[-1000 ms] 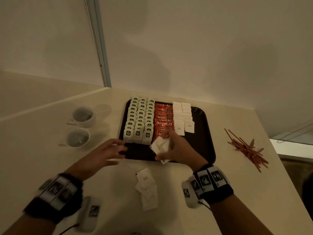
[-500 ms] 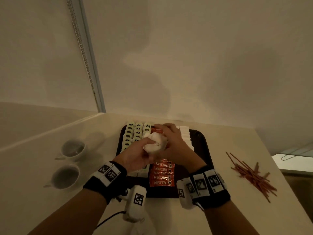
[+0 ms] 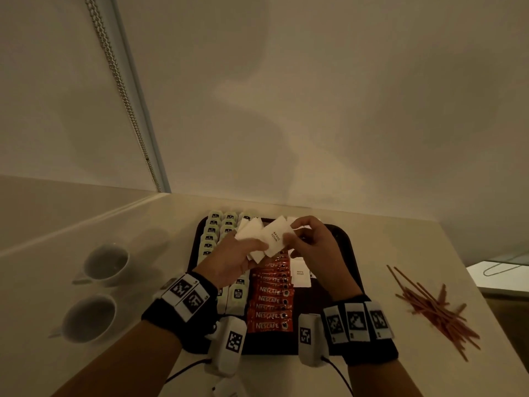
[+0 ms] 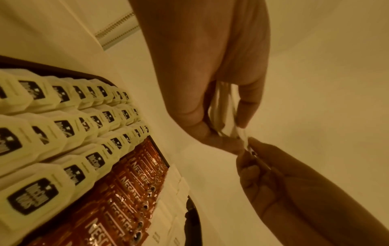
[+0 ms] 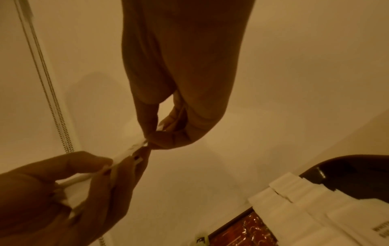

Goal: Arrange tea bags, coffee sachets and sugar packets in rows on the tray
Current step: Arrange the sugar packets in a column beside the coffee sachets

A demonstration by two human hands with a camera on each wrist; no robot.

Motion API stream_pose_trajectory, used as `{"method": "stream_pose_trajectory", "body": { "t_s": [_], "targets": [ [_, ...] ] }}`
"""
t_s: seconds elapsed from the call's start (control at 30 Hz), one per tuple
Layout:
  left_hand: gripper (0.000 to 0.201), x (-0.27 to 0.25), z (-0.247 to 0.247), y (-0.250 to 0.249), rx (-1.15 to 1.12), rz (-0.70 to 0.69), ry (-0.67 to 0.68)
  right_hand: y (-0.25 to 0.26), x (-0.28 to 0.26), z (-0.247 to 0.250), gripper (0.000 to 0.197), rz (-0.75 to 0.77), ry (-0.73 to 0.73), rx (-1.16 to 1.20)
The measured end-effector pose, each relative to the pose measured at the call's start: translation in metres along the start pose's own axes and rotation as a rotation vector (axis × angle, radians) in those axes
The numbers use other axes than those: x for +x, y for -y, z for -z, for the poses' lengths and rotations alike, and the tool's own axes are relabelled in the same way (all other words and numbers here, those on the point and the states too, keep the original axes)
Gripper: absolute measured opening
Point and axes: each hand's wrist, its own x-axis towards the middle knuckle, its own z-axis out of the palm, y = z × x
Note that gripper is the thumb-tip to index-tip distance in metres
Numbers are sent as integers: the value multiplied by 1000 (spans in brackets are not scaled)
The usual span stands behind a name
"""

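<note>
Above the dark tray (image 3: 352, 253), my left hand (image 3: 256, 249) grips a fan of several white sugar packets (image 3: 254, 232). My right hand (image 3: 296, 234) pinches the edge of the frontmost packet (image 3: 275, 236) in that fan. In the left wrist view the packets (image 4: 221, 106) sit between my left thumb and fingers. In the right wrist view my right hand (image 5: 155, 138) pinches that packet's edge. On the tray lie rows of tea bags (image 3: 211, 234) at left, red coffee sachets (image 3: 269, 299) in the middle, and sugar packets (image 3: 300, 275) at right, partly hidden by my hands.
Two white cups (image 3: 106, 263) (image 3: 88, 318) stand on the counter left of the tray. A loose pile of red stir sticks (image 3: 438, 310) lies to the right. A wall rises close behind the tray, and a blind chain (image 3: 120, 90) hangs at the left.
Both hands rose from the tray's front edge and met above the tray. The packets went from my right hand into my left, now fanned out, and the right pinches one.
</note>
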Motion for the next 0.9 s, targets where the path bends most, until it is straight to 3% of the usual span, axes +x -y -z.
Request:
{"method": "stream_pose_trajectory", "body": {
  "t_s": [0.1, 0.2, 0.3, 0.4, 0.5, 0.63, 0.77, 0.9],
  "targets": [
    [26, 3, 0, 3, 39, -80, -32, -1, -7, 5, 39, -88, 222, -84],
    [27, 6, -1, 3, 135, -113, -34, -3, -7, 6, 30, -133, 301, -108],
    [26, 7, -5, 3, 186, -114, -11, -6, -1, 8, 14, -91, 204, -128],
    [23, 9, -8, 3, 91, -97, 6, -14, 5, 19, 9, -82, 109, -121],
    [23, 10, -5, 1, -43, -67, 39, -35, 13, 41, 12, -167, -80, 36],
    [31, 12, 3, 1, -225, -23, 43, -82, 16, 68, 11, -348, -260, -60],
    [32, 13, 7, 2, -231, -12, 42, -131, 13, 79, 16, -472, -273, -355],
    [33, 11, 9, 1, -152, -15, 51, -154, 11, 75, 22, -536, -249, -404]
  ]
}}
